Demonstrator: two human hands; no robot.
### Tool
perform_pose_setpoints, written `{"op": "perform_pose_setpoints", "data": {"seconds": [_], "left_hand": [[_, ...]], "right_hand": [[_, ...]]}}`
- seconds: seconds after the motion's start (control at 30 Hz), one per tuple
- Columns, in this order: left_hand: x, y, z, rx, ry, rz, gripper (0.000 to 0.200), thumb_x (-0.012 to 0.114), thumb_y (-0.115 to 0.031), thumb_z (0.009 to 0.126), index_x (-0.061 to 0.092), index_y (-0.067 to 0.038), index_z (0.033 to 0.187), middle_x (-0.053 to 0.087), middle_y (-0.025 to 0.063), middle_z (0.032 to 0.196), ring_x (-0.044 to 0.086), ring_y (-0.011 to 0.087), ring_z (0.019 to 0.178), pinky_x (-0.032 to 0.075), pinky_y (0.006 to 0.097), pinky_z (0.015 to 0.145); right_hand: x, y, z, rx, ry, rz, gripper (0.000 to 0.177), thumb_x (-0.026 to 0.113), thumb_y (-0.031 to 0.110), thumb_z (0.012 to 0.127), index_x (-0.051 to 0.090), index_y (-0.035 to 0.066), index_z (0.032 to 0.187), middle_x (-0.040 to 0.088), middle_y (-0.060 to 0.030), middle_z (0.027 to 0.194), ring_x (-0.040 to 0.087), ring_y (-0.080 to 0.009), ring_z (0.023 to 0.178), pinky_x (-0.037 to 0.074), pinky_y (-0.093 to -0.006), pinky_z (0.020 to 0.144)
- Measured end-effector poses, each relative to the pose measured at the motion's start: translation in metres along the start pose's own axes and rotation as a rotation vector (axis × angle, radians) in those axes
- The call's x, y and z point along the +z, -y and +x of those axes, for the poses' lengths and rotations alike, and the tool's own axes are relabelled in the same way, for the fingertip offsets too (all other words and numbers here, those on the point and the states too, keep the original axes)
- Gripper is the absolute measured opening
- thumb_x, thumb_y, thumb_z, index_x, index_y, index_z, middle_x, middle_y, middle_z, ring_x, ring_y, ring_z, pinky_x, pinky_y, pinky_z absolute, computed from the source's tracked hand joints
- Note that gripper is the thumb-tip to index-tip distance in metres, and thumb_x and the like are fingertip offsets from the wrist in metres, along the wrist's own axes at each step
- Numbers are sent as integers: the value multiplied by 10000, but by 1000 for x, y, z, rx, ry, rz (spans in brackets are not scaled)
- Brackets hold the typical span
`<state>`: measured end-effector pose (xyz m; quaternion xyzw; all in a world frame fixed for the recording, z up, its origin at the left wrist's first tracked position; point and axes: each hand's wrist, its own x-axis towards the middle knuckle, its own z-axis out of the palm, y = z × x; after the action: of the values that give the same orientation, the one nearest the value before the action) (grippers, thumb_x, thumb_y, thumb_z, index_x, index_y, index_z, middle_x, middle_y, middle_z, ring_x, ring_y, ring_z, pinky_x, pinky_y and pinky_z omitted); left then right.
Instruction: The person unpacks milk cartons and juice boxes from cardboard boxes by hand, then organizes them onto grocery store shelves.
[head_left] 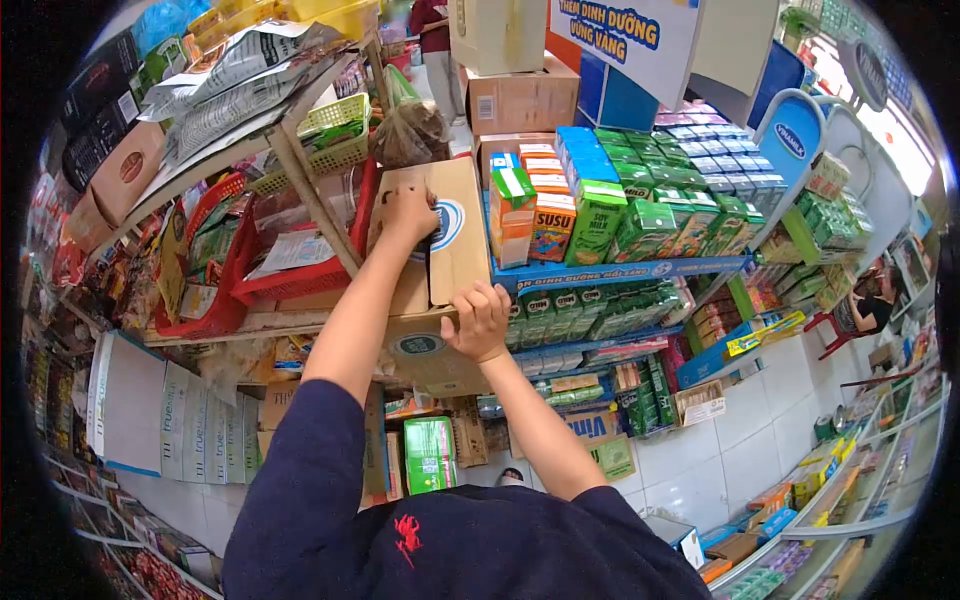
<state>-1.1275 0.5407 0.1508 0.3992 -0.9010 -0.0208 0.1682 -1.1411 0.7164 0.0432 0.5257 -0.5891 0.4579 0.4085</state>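
A brown cardboard box point(458, 262) with a blue and white round logo stands in front of me, beside a blue rack of drink cartons. My left hand point(412, 215) rests on its top near the left side, fingers curled; what they hold, if anything, is hidden. At the box's near right corner lies my right hand point(479, 320), its fingers bent over the edge with some space between them. Right of the box are orange SUSU cartons point(552, 222) and green soy milk cartons point(597, 225).
Red baskets point(300, 283) of packets sit on the left shelf, near a slanted post. A green pack point(430, 452) lies below the box. Another person point(436, 50) stands at the back, and someone sits at far right point(868, 310).
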Motion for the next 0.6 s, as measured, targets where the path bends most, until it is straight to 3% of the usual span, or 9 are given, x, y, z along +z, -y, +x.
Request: {"op": "perform_pose_setpoints", "data": {"seconds": [0.07,0.13,0.17,0.2,0.4,0.47,0.53,0.57,0.6], "left_hand": [[-2,0,-20,-36,-22,-24,264,477,-262,765,543,-97,961,526,184,1004,509,362,950,409,442,805],[-30,-1,-46,-19,262,-128,285,449,-257,778,528,-74,982,516,206,1040,504,382,960,399,451,817],[-31,4,-60,63,197,-80,302,434,-256,790,508,-59,1006,494,223,1075,500,395,962,399,446,823],[-33,7,-74,26,297,-190,308,434,-253,785,497,-60,1016,471,239,1093,499,397,953,404,433,823],[-72,18,-169,192,178,-336,342,480,-161,710,473,-27,1025,482,229,996,482,394,922,393,433,807],[-74,24,-183,270,84,-725,371,467,-132,700,458,-22,1054,470,214,997,458,371,962,374,391,832],[-80,7,-212,240,33,-864,406,468,-84,690,459,-38,1094,453,178,1017,448,329,991,353,341,865],[-74,-1,-221,266,-24,-928,413,491,-59,683,465,-48,1094,455,170,1030,451,327,998,357,344,864],[-66,-9,-229,288,-79,-996,423,515,-34,675,471,-59,1095,457,161,1043,455,325,1006,361,346,863]], "right_hand": [[0,-1,0,-4,14,15,277,491,320,751,507,115,936,481,-48,949,452,-226,999,276,-410,925],[1,0,1,-6,-8,-9,282,490,322,753,505,106,934,479,-53,949,449,-232,1003,275,-417,921],[1,1,0,-1,-4,-7,286,499,317,748,506,102,937,481,-60,956,445,-240,1010,278,-424,920],[1,0,0,-3,-2,4,286,499,317,748,506,102,937,481,-60,956,445,-240,1010,278,-424,920],[-10,8,6,81,87,56,285,521,287,736,510,93,944,482,-78,977,421,-269,1049,262,-449,938],[-22,13,11,122,127,84,334,498,332,757,511,77,973,471,-99,1001,386,-309,1098,218,-476,966],[-47,25,20,233,174,242,379,480,356,782,504,65,1025,462,-118,1069,362,-329,1134,196,-488,979],[-60,30,18,244,187,297,471,524,306,763,432,53,1149,415,-122,1173,311,-299,1194,169,-432,1016],[-72,41,15,249,182,278,471,524,306,763,432,53,1149,415,-122,1173,311,-299,1194,169,-432,1016]]}}
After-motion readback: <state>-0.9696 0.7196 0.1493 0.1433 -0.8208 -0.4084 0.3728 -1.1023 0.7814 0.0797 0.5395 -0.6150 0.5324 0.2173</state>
